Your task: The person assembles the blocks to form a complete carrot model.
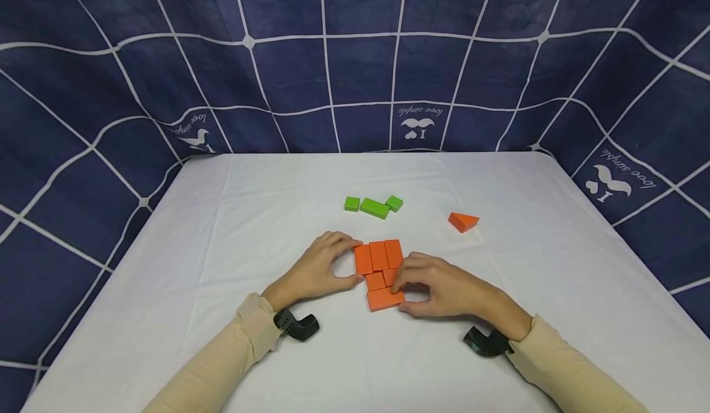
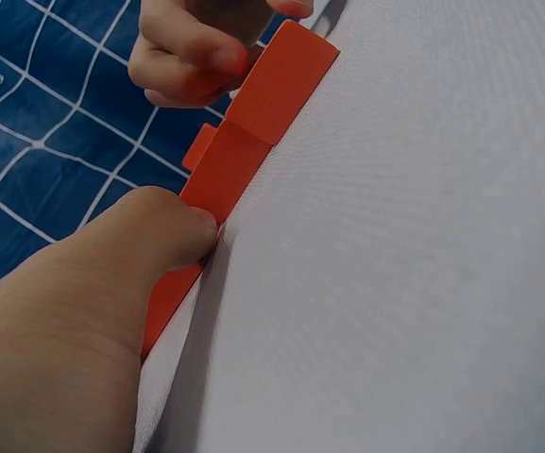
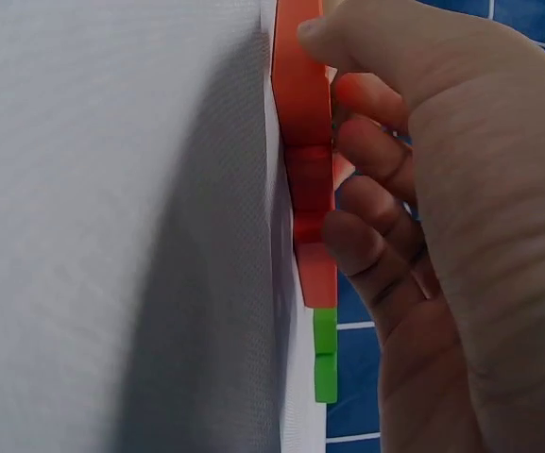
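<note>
Several orange blocks lie flat against each other on the white cloth, three upright ones side by side (image 1: 378, 256) at the far end. Below these sit smaller orange pieces (image 1: 375, 281) and a long orange block (image 1: 383, 300) nearest the person. My left hand (image 1: 318, 266) holds the leftmost upright block (image 1: 363, 260), index finger at its far corner and thumb near its lower end. At the right, my right hand (image 1: 446, 285) pinches the right end of the long block between thumb and index finger. Its other fingers curl beside the group and partly cover a small piece.
Beyond the group lie a green cube (image 1: 352, 204), a long green block (image 1: 374, 208) and another green cube (image 1: 394, 203). An orange triangular block (image 1: 463, 222) lies apart at the right. A dark blue checked cloth (image 1: 355, 74) hangs around the table.
</note>
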Demonstrator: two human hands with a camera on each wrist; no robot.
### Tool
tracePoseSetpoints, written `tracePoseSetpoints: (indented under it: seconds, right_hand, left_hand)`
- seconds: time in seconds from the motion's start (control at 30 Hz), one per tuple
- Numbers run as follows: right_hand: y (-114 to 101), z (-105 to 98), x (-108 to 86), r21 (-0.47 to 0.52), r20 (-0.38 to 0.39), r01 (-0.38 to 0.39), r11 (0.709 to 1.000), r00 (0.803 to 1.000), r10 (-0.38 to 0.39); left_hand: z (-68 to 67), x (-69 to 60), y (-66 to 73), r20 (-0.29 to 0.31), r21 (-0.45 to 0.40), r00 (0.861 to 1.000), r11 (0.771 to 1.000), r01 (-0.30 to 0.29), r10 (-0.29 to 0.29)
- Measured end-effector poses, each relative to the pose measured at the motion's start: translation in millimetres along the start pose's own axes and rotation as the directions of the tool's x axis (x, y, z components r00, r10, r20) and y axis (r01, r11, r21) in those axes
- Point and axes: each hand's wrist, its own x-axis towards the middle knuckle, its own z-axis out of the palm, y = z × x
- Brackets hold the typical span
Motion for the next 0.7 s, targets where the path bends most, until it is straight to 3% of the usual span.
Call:
tracePoseSetpoints:
  seconds: [0.7]
  right_hand:
    - [2.8, 3.8, -0.5, -0.019, -0.069, 0.068, 0.998, 0.995, -0.069]
  left_hand:
    - [1.4, 0.2, -0.4, -0.014, 0.011, 1.000, 1.000, -0.007, 0.007]
